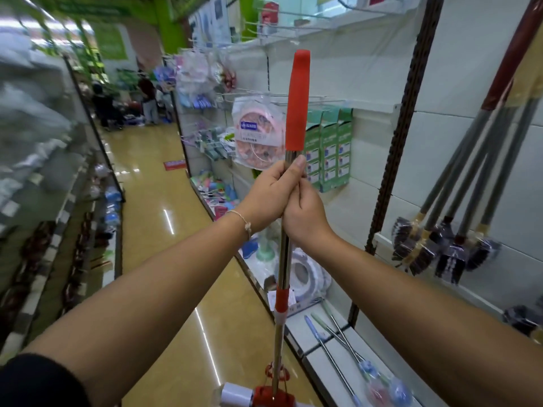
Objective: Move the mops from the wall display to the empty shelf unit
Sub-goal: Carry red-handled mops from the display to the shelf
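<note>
My left hand [269, 192] is closed round the steel shaft of the mop [284, 254], gripping just under the red grip sleeve [298, 101]. My right hand [305, 214] sits directly below it, fingers also wrapped round the shaft, the two hands touching. A thin bracelet [246, 224] is on the left wrist and a black sleeve [35, 383] shows at the lower left corner.

- The mop stands near upright in mid-aisle in front of me, with the grip end up.
- A red collar [281, 298] rings the shaft lower down.
- The red mop head [269, 398] is at the bottom edge of the view, partly cut off. I cannot tell whether it touches the floor.

To the right runs the shelf unit [367, 142], with a white back panel and bare wire hooks [293, 33] higher up.

- On its bottom shelf, just right of the mop, several loose poles [340, 348] lie crossed over one another.
- Green boxes [329, 148] stand in a row on a middle shelf behind the grip.
- A round packaged item [258, 133] hangs just left of the boxes.
- Further right, a bunch of brooms [435, 248] slants across the panel with dark bristles down, wrapped in clear plastic.

The glossy tan floor [164, 230] runs down the aisle. Stocked shelves [44, 171] on the left are blurred. People [147, 98] stand far off at the aisle's end.
</note>
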### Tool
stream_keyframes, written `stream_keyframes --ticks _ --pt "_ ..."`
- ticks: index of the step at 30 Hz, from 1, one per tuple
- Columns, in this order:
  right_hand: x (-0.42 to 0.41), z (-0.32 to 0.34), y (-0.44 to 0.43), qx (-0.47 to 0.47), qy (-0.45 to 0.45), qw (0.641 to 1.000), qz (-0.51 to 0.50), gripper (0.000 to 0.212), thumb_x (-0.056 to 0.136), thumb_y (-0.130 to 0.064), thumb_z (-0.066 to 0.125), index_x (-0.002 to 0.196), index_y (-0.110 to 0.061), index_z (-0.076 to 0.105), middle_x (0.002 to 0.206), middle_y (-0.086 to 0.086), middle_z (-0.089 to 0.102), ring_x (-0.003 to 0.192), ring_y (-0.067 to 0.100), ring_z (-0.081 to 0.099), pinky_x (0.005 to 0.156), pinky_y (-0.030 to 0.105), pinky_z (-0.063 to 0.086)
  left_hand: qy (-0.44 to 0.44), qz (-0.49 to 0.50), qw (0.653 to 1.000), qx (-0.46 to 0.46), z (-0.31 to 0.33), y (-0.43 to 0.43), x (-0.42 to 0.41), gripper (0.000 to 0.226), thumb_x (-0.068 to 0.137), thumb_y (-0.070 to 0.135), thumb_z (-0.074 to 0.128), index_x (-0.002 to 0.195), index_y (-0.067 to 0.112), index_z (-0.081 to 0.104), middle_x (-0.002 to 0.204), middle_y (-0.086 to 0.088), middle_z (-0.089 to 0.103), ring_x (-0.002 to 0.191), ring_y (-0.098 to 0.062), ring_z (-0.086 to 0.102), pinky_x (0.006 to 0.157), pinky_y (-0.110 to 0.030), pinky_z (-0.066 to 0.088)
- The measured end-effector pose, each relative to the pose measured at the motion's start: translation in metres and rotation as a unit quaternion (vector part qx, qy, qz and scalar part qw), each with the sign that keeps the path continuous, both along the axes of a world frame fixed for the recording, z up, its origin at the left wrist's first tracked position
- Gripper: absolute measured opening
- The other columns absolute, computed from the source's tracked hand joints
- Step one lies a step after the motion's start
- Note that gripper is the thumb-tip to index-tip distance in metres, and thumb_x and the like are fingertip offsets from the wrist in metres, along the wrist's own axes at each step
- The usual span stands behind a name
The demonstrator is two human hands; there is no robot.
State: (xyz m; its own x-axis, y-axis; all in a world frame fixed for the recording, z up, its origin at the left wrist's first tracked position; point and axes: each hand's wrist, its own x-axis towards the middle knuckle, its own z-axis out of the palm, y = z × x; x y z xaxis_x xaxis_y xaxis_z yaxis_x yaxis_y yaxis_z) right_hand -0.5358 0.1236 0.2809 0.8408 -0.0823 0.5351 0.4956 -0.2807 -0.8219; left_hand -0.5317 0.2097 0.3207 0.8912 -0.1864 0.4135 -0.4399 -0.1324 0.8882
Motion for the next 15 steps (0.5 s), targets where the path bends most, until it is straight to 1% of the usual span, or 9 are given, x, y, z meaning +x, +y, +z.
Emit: stream_keyframes --ticks 2,3,4,6,7,9,10,12,15 --pt "-0.01 0.011 0.002 0.009 -0.002 1.0 0.015 0.031 0.107 -0.026 0.034 0.109 -0.008 0.06 0.097 0.01 0.068 0.089 0.019 0.067 0.071 0.032 0.055 -0.001 0.013 1.0 -0.001 0.01 0.001 -0.011 0.055 0.099 0.05 0.05 0.099 -0.004 0.061 0.08 -0.007 0.06 0.076 -0.014 0.061 0.074 -0.033 0.054" --pt "-0.015 0.015 0.003 0.014 -0.007 1.0 0.019 0.031 0.108 -0.024 0.035 0.111 -0.008 0.061 0.096 0.007 0.069 0.088 0.018 0.067 0.071 0.032 0.054 -0.002 0.017 1.0 -0.006 0.016 0.001 -0.018 0.048 0.101 0.045 0.049 0.098 0.0 0.062 0.076 -0.003 0.059 0.071 -0.01 0.06 0.069 -0.027 0.052" --pt "-0.02 0.02 0.004 0.022 -0.014 0.999 0.022 0.031 0.109 -0.023 0.035 0.114 -0.008 0.061 0.093 0.003 0.068 0.087 0.015 0.066 0.07 0.029 0.053 -0.005 0.019 1.0 -0.011 0.021 0.001 -0.024 0.042 0.102 0.043 0.048 0.096 0.005 0.063 0.075 0.001 0.059 0.07 -0.008 0.059 0.068 -0.025 0.051" --pt "-0.033 0.028 0.006 0.033 -0.027 0.999 0.032 0.032 0.109 -0.024 0.034 0.116 -0.008 0.06 0.089 -0.006 0.065 0.086 0.01 0.065 0.069 0.024 0.051 -0.029 0.037 0.999 -0.015 0.027 0.002 -0.037 0.036 0.102 0.043 0.049 0.091 0.011 0.064 0.077 0.0 0.061 0.074 -0.01 0.061 0.073 -0.028 0.053" --pt "-0.04 0.03 0.008 0.031 -0.026 0.998 0.042 0.03 0.109 -0.025 0.033 0.113 -0.01 0.059 0.089 -0.008 0.064 0.086 0.011 0.065 0.07 0.026 0.052 -0.037 0.054 0.998 -0.015 0.028 0.002 -0.044 0.036 0.102 0.042 0.049 0.09 0.012 0.064 0.078 -0.001 0.062 0.076 -0.011 0.062 0.076 -0.031 0.053" --pt "-0.054 0.032 0.01 0.015 -0.015 0.997 0.068 0.029 0.109 -0.024 0.032 0.11 -0.012 0.059 0.088 -0.004 0.064 0.085 0.013 0.065 0.07 0.033 0.053 -0.025 0.085 0.996 -0.018 0.027 0.004 -0.06 0.035 0.102 0.042 0.05 0.088 0.013 0.064 0.077 -0.001 0.062 0.075 -0.011 0.062 0.078 -0.033 0.054" --pt "-0.062 0.033 0.01 0.007 -0.014 0.997 0.078 0.031 0.109 -0.024 0.033 0.111 -0.009 0.06 0.088 -0.002 0.064 0.085 0.014 0.065 0.069 0.034 0.052 -0.017 0.096 0.995 -0.022 0.027 0.004 -0.068 0.036 0.101 0.044 0.051 0.087 0.013 0.064 0.076 0.0 0.061 0.074 -0.011 0.062 0.079 -0.034 0.054" --pt "-0.079 0.037 0.009 0.004 -0.011 0.995 0.098 0.034 0.109 -0.025 0.033 0.113 -0.005 0.06 0.091 0.002 0.066 0.086 0.014 0.065 0.071 0.034 0.052 -0.013 0.106 0.994 -0.03 0.03 0.003 -0.088 0.039 0.098 0.049 0.052 0.086 0.014 0.063 0.076 -0.001 0.06 0.075 -0.014 0.061 0.08 -0.037 0.053" --pt "-0.108 0.043 0.002 0.011 -0.017 0.991 0.132 0.031 0.109 -0.023 0.034 0.111 -0.007 0.06 0.09 0.0 0.065 0.086 0.01 0.065 0.072 0.029 0.052 -0.018 0.129 0.991 -0.031 0.037 -0.002 -0.124 0.036 0.1 0.047 0.051 0.085 0.016 0.063 0.071 0.007 0.062 0.074 -0.011 0.062 0.079 -0.036 0.052"
